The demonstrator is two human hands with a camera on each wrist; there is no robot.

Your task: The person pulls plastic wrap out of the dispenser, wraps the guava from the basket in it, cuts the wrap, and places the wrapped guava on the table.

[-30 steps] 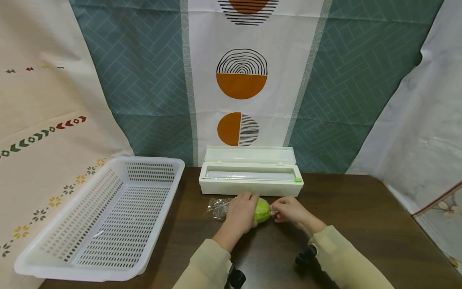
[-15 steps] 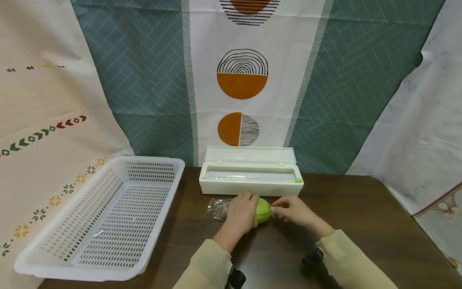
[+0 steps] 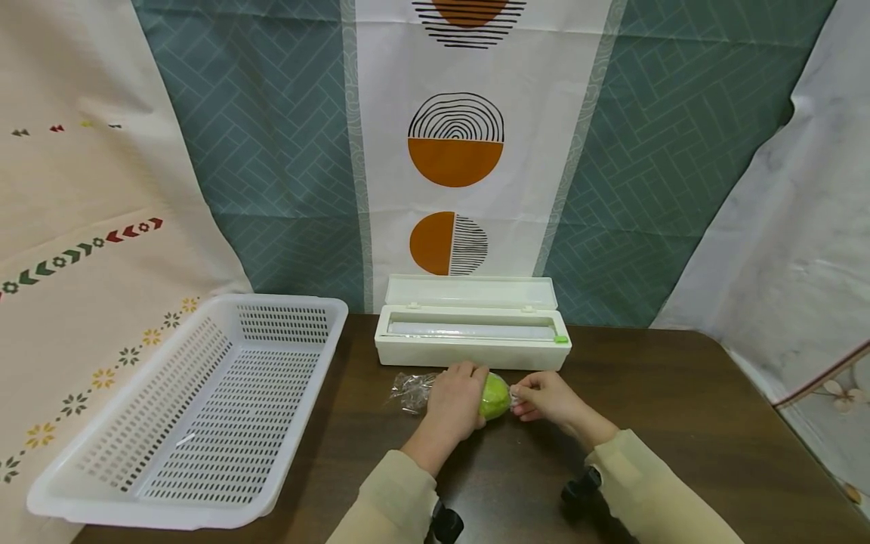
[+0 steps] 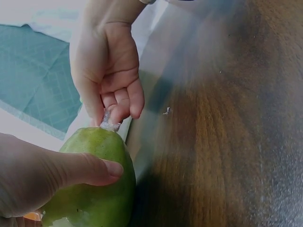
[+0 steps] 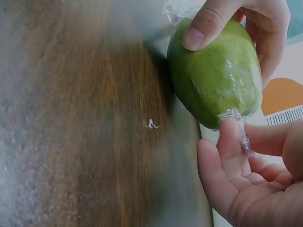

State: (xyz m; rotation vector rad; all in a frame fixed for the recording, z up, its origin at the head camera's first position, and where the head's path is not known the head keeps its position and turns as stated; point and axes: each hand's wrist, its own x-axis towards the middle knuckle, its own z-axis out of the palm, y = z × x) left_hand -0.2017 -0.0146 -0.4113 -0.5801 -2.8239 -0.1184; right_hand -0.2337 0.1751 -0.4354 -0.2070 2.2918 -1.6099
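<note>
A green mango (image 3: 495, 398), wrapped in clear cling film, lies on the dark wooden table in front of the dispenser. My left hand (image 3: 454, 397) grips it from above, thumb across its near side in the left wrist view. Loose crumpled film (image 3: 412, 391) sticks out to the left of that hand. At the mango's right end the film is gathered into a thin twisted tail (image 5: 245, 138). My right hand (image 3: 547, 399) pinches this tail between thumb and forefinger, its other fingers bent loosely. The left hand covers much of the mango in the head view.
Behind the hands stands a white cling film dispenser (image 3: 472, 355), lid raised, with a film roll (image 3: 472, 330) inside and a green slider (image 3: 560, 339) at its right end. A white perforated basket (image 3: 292, 423) stands to the left. Patterned cloths hang behind.
My right hand has shifted slightly right and back left, turning a little at the film tail. The left hand and mango have stayed in place.
</note>
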